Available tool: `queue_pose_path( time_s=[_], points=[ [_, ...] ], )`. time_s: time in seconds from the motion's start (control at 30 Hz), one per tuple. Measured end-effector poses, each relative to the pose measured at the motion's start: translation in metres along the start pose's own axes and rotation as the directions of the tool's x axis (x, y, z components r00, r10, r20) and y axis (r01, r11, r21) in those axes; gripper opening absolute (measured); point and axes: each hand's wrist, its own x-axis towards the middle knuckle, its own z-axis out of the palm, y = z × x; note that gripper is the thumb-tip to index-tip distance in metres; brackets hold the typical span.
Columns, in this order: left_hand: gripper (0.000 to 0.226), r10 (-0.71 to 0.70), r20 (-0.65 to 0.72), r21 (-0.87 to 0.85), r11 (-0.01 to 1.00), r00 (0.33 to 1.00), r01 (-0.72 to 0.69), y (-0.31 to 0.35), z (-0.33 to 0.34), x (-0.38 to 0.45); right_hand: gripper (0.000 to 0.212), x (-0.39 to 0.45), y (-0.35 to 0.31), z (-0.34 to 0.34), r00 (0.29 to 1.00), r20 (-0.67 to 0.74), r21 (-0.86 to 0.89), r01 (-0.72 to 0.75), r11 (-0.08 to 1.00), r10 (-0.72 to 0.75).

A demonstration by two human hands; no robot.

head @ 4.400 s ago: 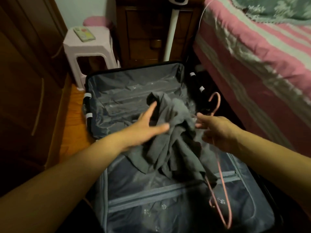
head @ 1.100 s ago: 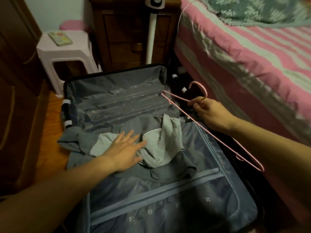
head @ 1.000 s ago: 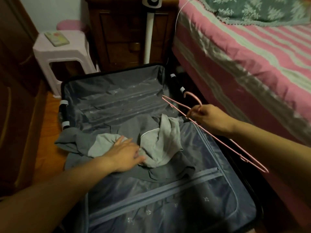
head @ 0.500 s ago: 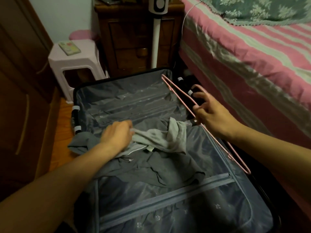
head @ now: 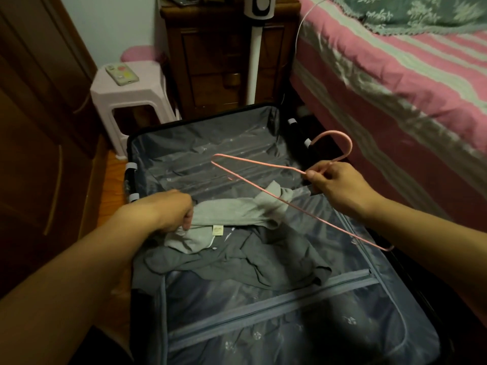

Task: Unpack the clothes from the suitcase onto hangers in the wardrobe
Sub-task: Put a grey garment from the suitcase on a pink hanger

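Suitcase [head: 263, 325] lies open on the floor right under me, its zipped near half closest, and the grey shirt [head: 237, 248] sits crumpled across the middle, where both halves meet. My left hand [head: 168, 212] has its fingers curled round the pale inside of the collar, by the label, so I judge I am holding the neck open for the hanger. My right hand [head: 337, 185] pinches the pink hanger [head: 290, 204] at its neck between thumb and fingers, just below the hook, which leaves both arms free to slide into the shirt. The hanger hangs in the air above the shirt, apart from it as far as I can tell. Its long axis runs slantwise, from the far left end over the empty half to the near right end by the suitcase's edge, and the hook curls up and away toward the bed [head: 395, 83]. Beyond stand a pink stool [head: 126, 90] and a dark cabinet [head: 218, 56]. The wardrobe [head: 31, 127] waits on my left.
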Motion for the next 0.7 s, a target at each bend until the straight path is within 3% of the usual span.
queue_pose_path(
  time_s=[0.07, 0.13, 0.23, 0.3, 0.33, 0.4, 0.53, 0.63, 0.7],
  points=[
    [0.040, -0.043, -0.065, 0.016, 0.999, 0.997, 0.044, 0.003, -0.006, -0.003, 0.024, -0.003, -0.003, 0.002, 1.000, 0.013, -0.017, 0.006, 1.000, -0.006],
    [0.041, -0.048, -0.242, 0.015, 0.998, 0.969, 0.054, 0.003, -0.010, -0.004, 0.025, -0.004, -0.005, 0.003, 1.000, 0.013, -0.052, 0.000, 0.999, 0.001],
    [0.045, -0.046, -0.624, -0.195, 0.976, 0.780, -0.098, 0.005, -0.013, -0.002, 0.022, -0.004, -0.009, 0.002, 0.996, -0.079, -0.042, -0.052, 0.998, 0.048],
    [0.039, -0.085, -0.733, -0.303, 0.929, 0.675, -0.213, 0.007, -0.016, 0.001, 0.021, -0.005, -0.014, -0.002, 0.977, -0.200, -0.039, -0.077, 0.996, 0.067],
    [0.035, -0.103, -0.737, -0.327, 0.919, 0.669, -0.219, 0.006, -0.015, 0.004, 0.021, -0.006, -0.017, -0.004, 0.964, -0.256, -0.055, -0.083, 0.995, 0.066],
    [0.039, -0.123, -0.675, -0.351, 0.921, 0.728, -0.169, 0.002, -0.012, 0.011, 0.022, -0.009, -0.020, -0.006, 0.941, -0.334, -0.092, -0.097, 0.991, 0.061],
    [0.076, -0.152, -0.484, -0.326, 0.945, 0.862, -0.017, -0.006, 0.000, 0.018, 0.025, -0.012, -0.023, -0.007, 0.909, -0.416, -0.145, -0.101, 0.984, 0.032],
    [0.088, -0.102, -0.412, -0.321, 0.946, 0.906, -0.040, 0.001, -0.002, 0.014, 0.031, -0.014, -0.030, -0.004, 0.920, -0.381, -0.226, 0.004, 0.974, -0.092],
    [0.090, -0.054, -0.433, -0.326, 0.940, 0.900, -0.101, 0.015, -0.010, 0.007, 0.031, -0.014, -0.035, 0.001, 0.913, -0.335, -0.304, 0.129, 0.944, -0.233]
  ],
)
